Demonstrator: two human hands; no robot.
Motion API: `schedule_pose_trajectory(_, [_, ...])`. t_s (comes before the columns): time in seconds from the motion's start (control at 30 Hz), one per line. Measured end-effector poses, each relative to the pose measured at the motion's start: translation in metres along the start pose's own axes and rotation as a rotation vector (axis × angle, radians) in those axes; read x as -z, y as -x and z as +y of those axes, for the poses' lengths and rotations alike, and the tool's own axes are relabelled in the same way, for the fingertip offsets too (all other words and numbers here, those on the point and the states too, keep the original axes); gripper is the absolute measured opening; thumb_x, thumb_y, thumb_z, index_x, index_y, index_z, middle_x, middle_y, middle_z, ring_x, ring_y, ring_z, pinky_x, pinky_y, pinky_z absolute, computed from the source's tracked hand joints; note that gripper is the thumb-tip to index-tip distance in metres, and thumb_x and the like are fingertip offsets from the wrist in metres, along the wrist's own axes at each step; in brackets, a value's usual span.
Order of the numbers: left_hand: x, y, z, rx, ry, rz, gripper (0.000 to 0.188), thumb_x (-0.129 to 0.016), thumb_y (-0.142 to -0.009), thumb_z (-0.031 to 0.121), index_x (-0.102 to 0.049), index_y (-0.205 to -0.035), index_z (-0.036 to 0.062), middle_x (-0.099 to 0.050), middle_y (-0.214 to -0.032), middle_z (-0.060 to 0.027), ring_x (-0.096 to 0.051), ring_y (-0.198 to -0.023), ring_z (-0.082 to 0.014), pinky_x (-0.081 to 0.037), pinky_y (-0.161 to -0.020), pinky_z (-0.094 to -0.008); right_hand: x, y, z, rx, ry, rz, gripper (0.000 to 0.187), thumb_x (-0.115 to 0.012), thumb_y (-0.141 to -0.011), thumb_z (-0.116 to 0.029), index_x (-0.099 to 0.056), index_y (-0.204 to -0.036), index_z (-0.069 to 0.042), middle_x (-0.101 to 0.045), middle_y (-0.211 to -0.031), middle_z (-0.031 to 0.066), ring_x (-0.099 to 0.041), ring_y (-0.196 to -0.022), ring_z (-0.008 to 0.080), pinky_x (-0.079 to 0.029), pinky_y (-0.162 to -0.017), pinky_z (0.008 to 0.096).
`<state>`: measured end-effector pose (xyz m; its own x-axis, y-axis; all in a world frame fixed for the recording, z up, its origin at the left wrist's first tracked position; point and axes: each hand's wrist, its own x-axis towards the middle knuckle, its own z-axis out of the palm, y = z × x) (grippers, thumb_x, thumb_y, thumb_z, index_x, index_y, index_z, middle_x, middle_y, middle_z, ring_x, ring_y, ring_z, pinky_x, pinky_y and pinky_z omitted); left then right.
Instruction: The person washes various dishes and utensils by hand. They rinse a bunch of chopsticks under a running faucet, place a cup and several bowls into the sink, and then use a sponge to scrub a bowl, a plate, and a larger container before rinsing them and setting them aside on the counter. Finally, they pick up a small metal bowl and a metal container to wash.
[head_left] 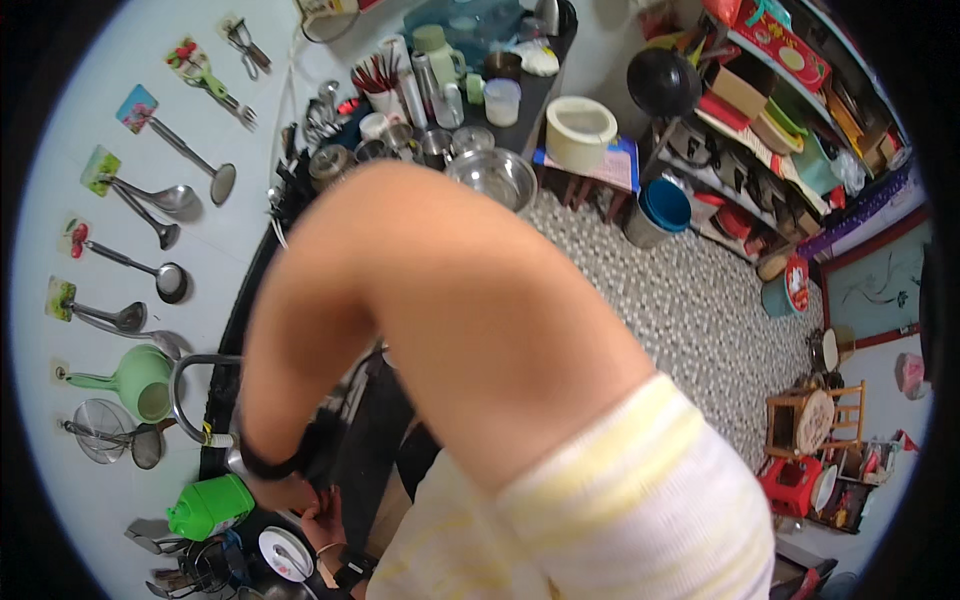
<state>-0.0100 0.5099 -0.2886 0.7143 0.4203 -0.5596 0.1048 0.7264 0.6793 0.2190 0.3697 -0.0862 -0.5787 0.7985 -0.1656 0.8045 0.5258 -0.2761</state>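
My bent right arm, in a yellow-and-white striped sleeve [640,480], fills the middle of the view and is smeared by motion. Beyond the black band [280,455] on its wrist, my right hand [285,492] is mostly hidden, its fingers too. Close beside it, my left hand [326,525] has curled fingers; whatever it holds is too small and covered to name. A dark watch [354,570] sits on the left wrist. Both hands are low at the left, by the dark counter [355,465]. A curved grey faucet [183,385] and a bright green jug [212,507] are near them.
Ladles and strainers, one a skimmer [224,185], hang along the left wall. A steel basin [495,178] stands on the far counter among cups and bottles. On a stool is a cream pot [580,133]. A blue bucket [663,208] stands beside loaded shelves [735,190].
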Motion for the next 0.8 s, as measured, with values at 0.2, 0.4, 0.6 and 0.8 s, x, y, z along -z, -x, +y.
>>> schedule_pose_trajectory(0.2, [-0.002,0.032,0.007,-0.042,0.087,0.036,0.049,-0.054,-0.086,0.027,-0.043,-0.125,-0.0008,-0.054,-0.115,-0.0127,-0.053,-0.103,-0.0288,-0.044,-0.095,-0.0435,-0.021,-0.038,-0.055,0.02,0.013,0.08,0.036,-0.055,-0.076,-0.037,-0.067,-0.075,-0.003,-0.065,-0.076,0.0133,-0.059,-0.066,0.0273,-0.046,-0.062,0.0372])
schedule_pose_trajectory(0.4, [0.012,0.046,0.008,-0.036,0.06,0.047,0.047,-0.054,-0.086,0.024,-0.043,-0.124,-0.0019,-0.054,-0.115,-0.0126,-0.053,-0.103,-0.0292,-0.043,-0.094,-0.0454,-0.021,-0.049,-0.077,0.035,0.039,0.105,0.034,-0.054,-0.077,-0.035,-0.066,-0.076,-0.003,-0.065,-0.075,0.0141,-0.058,-0.065,0.0274,-0.045,-0.061,0.0379])
schedule_pose_trajectory(0.6, [0.02,0.072,0.009,-0.069,0.066,0.079,0.046,-0.053,-0.086,0.021,-0.042,-0.123,-0.0031,-0.053,-0.116,-0.0125,-0.052,-0.104,-0.0295,-0.043,-0.094,-0.0472,-0.013,-0.071,-0.09,0.098,0.07,0.107,0.033,-0.053,-0.078,-0.034,-0.066,-0.076,-0.003,-0.064,-0.075,0.0149,-0.058,-0.064,0.0275,-0.044,-0.059,0.0386])
schedule_pose_trajectory(0.8, [0.02,0.082,0.005,-0.114,0.091,0.104,0.045,-0.053,-0.085,0.018,-0.042,-0.123,-0.0043,-0.053,-0.116,-0.0124,-0.052,-0.104,-0.0299,-0.043,-0.093,-0.0491,0.007,-0.065,-0.081,0.124,0.0,0.129,0.031,-0.053,-0.079,-0.032,-0.065,-0.077,-0.004,-0.063,-0.074,0.0157,-0.057,-0.063,0.0277,-0.042,-0.058,0.0392])
